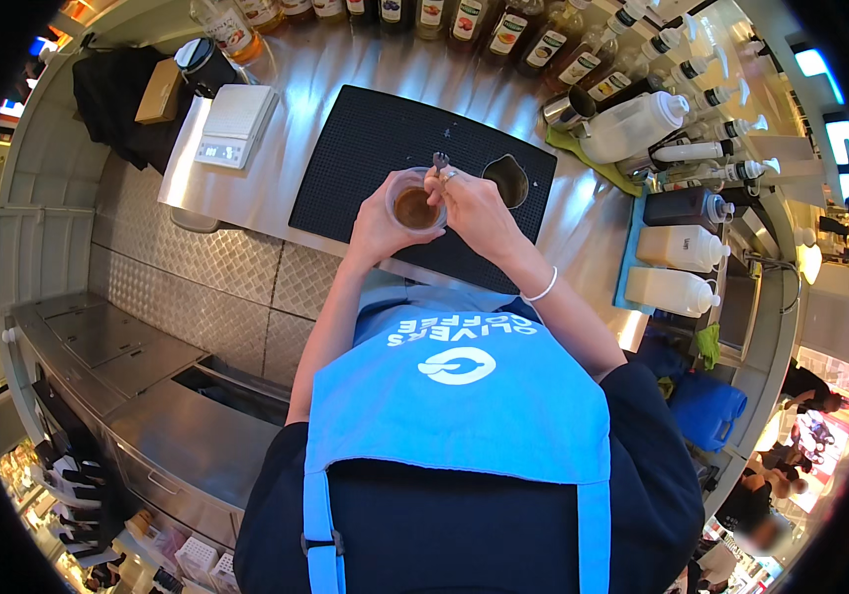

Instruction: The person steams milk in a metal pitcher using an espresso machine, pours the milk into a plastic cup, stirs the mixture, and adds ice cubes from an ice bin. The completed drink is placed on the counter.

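Observation:
My left hand (377, 226) is wrapped around a clear plastic cup (397, 194) with brown liquid (417, 208) at its bottom. Above the cup's right rim, my right hand (469, 204) pinches a small utensil, with its dark forked end (440, 160) pointing up and away from me; its other end is hidden by the fingers and cup. Both hands are over a black rubber bar mat (365, 141). Just beyond my right hand, a metal pitcher (506, 182) stands on the mat.
A digital scale (234, 126) lies on the steel counter (298, 82) at the left. Syrup bottles (465, 22) line the back. Another metal pitcher (569, 109) rests on a green cloth (580, 152) at the right, near pump bottles and white-capped squeeze bottles (680, 247).

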The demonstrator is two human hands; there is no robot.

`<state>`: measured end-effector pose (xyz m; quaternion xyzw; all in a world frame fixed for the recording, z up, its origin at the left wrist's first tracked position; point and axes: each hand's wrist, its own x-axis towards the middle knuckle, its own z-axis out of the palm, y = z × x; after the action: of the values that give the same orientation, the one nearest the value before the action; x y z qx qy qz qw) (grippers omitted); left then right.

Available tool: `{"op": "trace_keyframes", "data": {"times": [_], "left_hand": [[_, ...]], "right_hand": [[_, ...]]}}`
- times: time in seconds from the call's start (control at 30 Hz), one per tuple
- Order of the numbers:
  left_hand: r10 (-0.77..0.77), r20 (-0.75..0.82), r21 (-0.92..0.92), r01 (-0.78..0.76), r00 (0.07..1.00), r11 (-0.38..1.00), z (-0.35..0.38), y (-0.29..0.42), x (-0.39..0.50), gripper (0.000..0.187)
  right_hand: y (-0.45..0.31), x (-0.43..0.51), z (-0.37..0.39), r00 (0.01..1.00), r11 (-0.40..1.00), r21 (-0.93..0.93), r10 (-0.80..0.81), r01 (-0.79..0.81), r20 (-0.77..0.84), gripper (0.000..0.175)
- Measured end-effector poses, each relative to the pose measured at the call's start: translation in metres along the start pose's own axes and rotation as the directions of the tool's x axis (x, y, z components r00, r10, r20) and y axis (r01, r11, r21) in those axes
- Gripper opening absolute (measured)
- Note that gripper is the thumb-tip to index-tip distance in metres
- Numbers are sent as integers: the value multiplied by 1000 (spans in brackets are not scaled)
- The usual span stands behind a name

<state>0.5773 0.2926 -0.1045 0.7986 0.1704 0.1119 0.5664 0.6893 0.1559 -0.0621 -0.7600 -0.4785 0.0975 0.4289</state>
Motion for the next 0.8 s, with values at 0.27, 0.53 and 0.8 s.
{"op": "trace_keyframes", "data": {"times": [0.27,0.53,0.8], "left_hand": [[-7,-6,3,7,1000,1000,1,-1,11,78],[-44,33,64,42,998,997,-1,0,11,79],[38,-4,6,-38,999,999,-1,-2,5,78]], "right_hand": [[8,8,0,999,993,113,-44,44,-5,8],[5,9,-1,996,995,60,-81,79,37,8],[11,2,4,999,977,210,-46,46,-2,8]]}}
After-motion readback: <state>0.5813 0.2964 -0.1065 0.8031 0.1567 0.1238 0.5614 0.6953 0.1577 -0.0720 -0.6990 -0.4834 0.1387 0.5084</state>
